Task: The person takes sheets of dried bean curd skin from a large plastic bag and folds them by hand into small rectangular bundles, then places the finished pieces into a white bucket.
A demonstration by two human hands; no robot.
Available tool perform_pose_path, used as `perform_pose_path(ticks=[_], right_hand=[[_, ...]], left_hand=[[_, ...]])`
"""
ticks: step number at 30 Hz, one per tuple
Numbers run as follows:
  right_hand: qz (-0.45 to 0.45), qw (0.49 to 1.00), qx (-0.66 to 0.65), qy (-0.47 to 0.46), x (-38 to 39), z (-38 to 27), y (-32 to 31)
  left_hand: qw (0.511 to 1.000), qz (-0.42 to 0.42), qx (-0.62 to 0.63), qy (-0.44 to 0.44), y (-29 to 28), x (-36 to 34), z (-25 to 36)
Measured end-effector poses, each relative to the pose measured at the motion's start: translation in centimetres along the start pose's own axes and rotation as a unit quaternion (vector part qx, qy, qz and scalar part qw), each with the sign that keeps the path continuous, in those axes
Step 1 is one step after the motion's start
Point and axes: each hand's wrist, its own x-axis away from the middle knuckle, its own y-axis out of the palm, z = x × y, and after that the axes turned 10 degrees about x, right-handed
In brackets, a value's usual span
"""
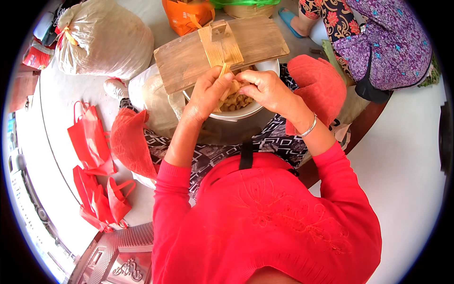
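Note:
My left hand [211,91] is closed on a pale yellow, thin folded piece [225,75], its thumb along the near side; I cannot make out its exact kind. My right hand [267,91] pinches at the same piece from the right, fingertips and thumb together. Both hands are over a white basin [246,111] between my knees, which holds small brownish chunks [235,103]. Across the basin's far side lies a brown wooden board [182,57], bearing a lighter wooden piece with a square notch [220,43]. My fingers hide part of the basin's contents.
A large tied white sack [106,40] stands at far left, with several red bags [92,139] on the floor nearer. An orange bag [187,15] is behind the board. Another person in purple patterned clothes [390,40] sits at far right. Red pads [316,90] cover my knees.

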Motion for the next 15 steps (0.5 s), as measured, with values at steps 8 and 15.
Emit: perform_pose_path(ticks=[8,15], right_hand=[[0.113,0.918,-0.379,-0.039,2.4,-4.2,-1.4],[0.108,0.924,-0.368,0.006,4.0,-4.6,0.8]], left_hand=[[0.989,0.019,0.142,0.04,4.1,6.5,7.2],[0.889,-0.15,0.281,0.329,11.3,11.9,16.1]])
